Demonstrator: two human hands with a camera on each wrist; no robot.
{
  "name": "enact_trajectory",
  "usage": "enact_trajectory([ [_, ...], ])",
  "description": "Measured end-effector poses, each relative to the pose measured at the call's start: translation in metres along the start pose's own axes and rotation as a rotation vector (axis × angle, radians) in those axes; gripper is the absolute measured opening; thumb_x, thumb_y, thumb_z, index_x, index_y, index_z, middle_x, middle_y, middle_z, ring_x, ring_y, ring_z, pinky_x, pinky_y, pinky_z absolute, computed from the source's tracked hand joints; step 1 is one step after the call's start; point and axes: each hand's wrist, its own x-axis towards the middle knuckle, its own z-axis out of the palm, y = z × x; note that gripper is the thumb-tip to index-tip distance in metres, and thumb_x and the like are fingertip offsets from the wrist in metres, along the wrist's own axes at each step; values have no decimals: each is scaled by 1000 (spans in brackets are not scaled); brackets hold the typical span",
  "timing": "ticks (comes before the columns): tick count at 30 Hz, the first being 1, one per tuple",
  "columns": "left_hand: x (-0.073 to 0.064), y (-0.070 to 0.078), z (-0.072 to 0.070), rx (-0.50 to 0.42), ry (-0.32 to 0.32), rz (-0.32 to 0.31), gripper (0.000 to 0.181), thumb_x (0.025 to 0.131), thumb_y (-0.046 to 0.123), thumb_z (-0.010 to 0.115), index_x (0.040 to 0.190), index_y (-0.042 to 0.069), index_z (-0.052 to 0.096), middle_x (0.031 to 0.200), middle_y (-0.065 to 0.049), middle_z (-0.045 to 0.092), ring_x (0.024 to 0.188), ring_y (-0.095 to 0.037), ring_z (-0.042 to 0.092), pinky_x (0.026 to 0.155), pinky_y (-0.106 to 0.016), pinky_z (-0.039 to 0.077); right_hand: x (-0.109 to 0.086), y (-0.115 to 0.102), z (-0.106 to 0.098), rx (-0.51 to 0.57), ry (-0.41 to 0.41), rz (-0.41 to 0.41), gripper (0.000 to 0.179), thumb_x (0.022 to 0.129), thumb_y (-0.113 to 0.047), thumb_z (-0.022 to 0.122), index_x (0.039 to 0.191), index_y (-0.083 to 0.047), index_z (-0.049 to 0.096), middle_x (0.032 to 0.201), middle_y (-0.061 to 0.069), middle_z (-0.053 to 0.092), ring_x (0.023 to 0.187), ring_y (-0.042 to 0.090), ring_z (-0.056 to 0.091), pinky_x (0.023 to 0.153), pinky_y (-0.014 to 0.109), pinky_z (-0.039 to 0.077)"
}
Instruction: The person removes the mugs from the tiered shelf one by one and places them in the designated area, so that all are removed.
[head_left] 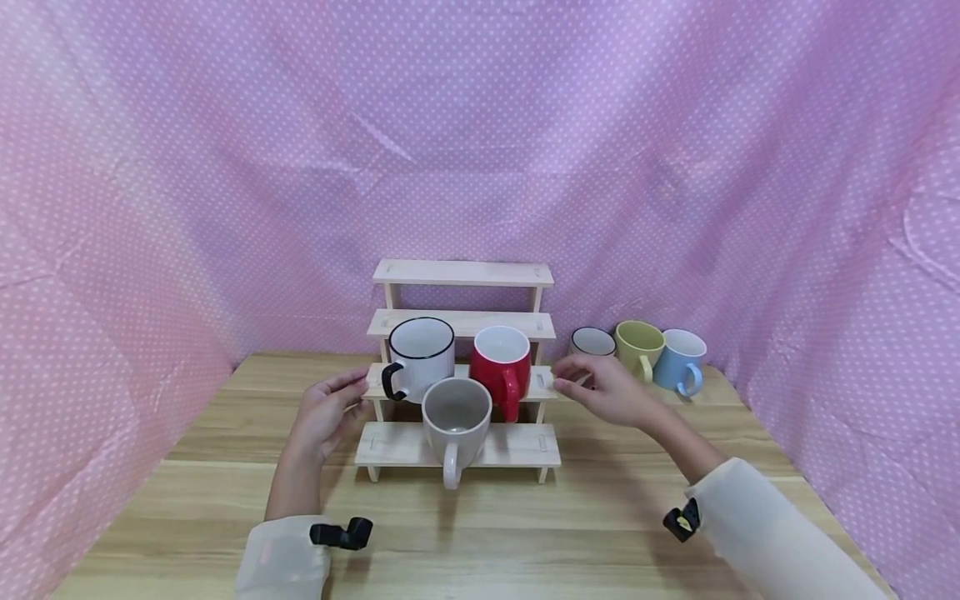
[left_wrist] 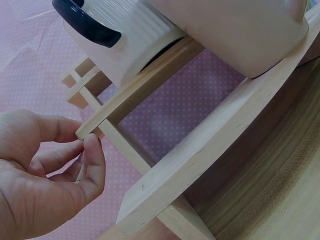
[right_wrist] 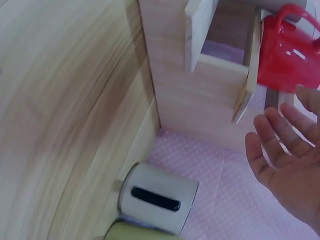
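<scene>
A stepped wooden display rack (head_left: 517,446) stands on the table. On its second step from the bottom are a white mug (head_left: 422,367) with a black rim and handle, and a red mug (head_left: 498,371). A greige mug (head_left: 457,417) sits on the lowest step, its handle toward me. My left hand (head_left: 324,417) pinches the left end of the second step between thumb and index finger, as the left wrist view shows. My right hand (head_left: 603,387) is beside that step's right end; in the right wrist view its relaxed fingers (right_wrist: 272,135) look apart from the wood.
Right of the rack, on the wooden table (head_left: 480,533), stand another black-rimmed white mug (head_left: 592,340), a yellow-green mug (head_left: 637,340) and a light blue mug (head_left: 677,358). A pink dotted cloth (head_left: 480,150) hangs behind and along both sides.
</scene>
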Motion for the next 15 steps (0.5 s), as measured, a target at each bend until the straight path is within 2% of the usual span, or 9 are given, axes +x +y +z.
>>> enact_trajectory([
  [4,0,0,0,-6,-3,-4,46,102,-1,58,145,-13,44,109,-3,64,90,-9,61,79,-18,56,1,-10,5,20,-34,-31,23,98,-19,71,115,-4,72,101,-3,72,94,15,68,80,38,59],
  [7,0,1,0,0,-4,-6,47,102,1,59,145,-12,44,110,-2,64,91,-9,61,81,-19,56,2,-17,10,60,-66,-57,24,99,-19,70,118,-4,71,105,2,73,96,15,68,81,39,59],
  [12,1,2,-1,7,-7,-9,48,102,2,59,145,-12,44,112,-1,63,93,-9,60,83,-19,56,5,-32,15,168,-132,-75,24,98,-18,71,120,-6,71,112,6,73,102,18,68,85,43,59],
  [15,2,1,-2,4,-7,-7,47,103,1,59,145,-12,44,111,-1,63,93,-9,60,82,-19,56,7,-36,20,266,-167,-61,24,99,-15,70,121,-6,70,114,6,72,105,23,68,86,39,60],
])
